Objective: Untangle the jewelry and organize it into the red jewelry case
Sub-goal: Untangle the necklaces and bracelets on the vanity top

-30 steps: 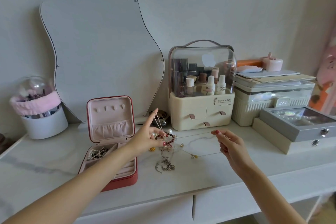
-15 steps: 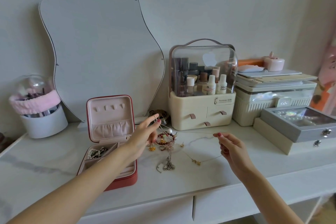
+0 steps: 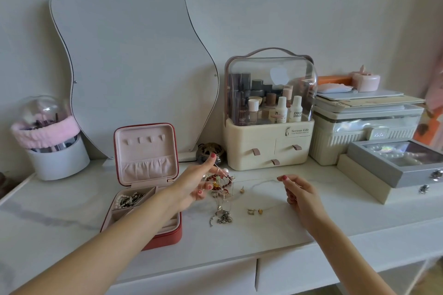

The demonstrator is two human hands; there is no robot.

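I see the tangled jewelry (image 3: 221,189) lying in a loose heap on the white bench (image 3: 72,218), just to the right of the open red jewelry case (image 3: 146,184), and I cannot separate its pieces well: a dark red bead bracelet (image 3: 219,178), a pale round bead and some silvery chains run into one another, and a silver pendant cluster (image 3: 223,218) trails off the heap's near end, so the heap's long axis runs from the back of the bench toward me. My left hand (image 3: 194,185) is over the heap's left edge, forefinger stretched out toward the wall and thumb against a fine chain that hangs from it; the other fingers curl loosely, and the hand hides part of the tangle. My right hand (image 3: 297,193), well to the right of the case, pinches the end of a thin necklace (image 3: 257,183) that runs leftward toward the heap, almost too faint to follow against the marble; two small gold pieces (image 3: 254,211) lie below it. The case stands with its lid upright, pink lining facing me, and its back-left compartment holds beads and dark bits I cannot identify; my left forearm covers its front right corner. Behind the case a wavy mirror (image 3: 129,67) leans on the wall, and further right stands a cream cosmetics organizer (image 3: 268,146) with a clear dome.
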